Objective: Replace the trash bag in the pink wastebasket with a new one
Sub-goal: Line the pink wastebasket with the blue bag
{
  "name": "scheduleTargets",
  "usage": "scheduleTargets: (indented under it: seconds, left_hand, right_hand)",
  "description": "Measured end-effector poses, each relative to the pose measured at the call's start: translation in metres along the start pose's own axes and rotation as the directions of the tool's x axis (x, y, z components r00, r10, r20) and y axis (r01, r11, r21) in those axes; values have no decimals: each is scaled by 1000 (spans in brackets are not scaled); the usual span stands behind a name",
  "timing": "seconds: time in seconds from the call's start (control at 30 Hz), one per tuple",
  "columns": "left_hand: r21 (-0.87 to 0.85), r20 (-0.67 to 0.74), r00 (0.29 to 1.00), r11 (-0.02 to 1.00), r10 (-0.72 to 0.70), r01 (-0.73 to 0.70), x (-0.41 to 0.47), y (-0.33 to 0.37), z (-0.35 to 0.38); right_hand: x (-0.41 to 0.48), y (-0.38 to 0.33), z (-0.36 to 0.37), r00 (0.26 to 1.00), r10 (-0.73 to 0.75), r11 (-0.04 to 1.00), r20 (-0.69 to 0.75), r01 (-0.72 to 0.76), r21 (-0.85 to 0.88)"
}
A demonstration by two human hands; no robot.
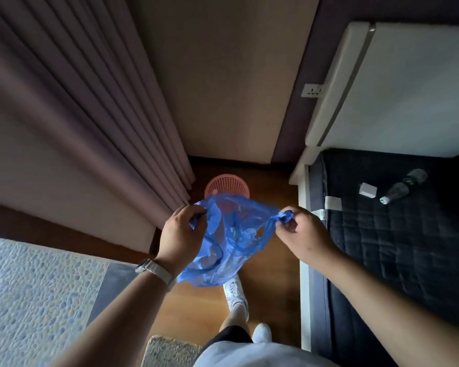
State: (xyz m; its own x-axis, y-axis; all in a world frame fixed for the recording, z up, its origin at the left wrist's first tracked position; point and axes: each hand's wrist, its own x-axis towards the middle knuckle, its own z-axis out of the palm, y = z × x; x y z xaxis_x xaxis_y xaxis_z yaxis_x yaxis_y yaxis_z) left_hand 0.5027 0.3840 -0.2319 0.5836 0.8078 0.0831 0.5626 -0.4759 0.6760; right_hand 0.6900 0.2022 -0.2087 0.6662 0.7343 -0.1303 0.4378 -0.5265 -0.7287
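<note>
A translucent blue plastic bag (223,245) hangs in the air between my hands, with some crumpled things showing through it. My left hand (182,231) grips its left handle and my right hand (300,229) pinches the bunched right handle, pulling the mouth wide. Beyond the bag, on the wooden floor in the corner, stands the pink mesh wastebasket (227,186). The bag covers the basket's near rim. No liner shows inside the basket.
Long curtains (90,115) hang at the left, close to the basket. A bed with a dark quilt (395,234) lies at the right, with a bottle (403,188) and a small white box (368,190) on it. A pebble-patterned rug (32,300) covers the floor at lower left.
</note>
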Motion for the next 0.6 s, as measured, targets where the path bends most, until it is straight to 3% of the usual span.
scheduleTargets:
  seconds: [0.27, 0.5, 0.6]
  left_hand:
    - [-28, 45, 998, 999, -44, 45, 89, -35, 38]
    - [-54, 124, 990, 996, -69, 76, 134, -41, 63]
    - [-31, 155, 974, 984, -166, 173, 152, -48, 83]
  right_hand:
    - [94, -11, 7, 997, 55, 993, 53, -50, -104]
    - [150, -8, 13, 995, 65, 995, 77, -59, -86]
    - [176, 7, 24, 994, 45, 998, 101, -39, -58]
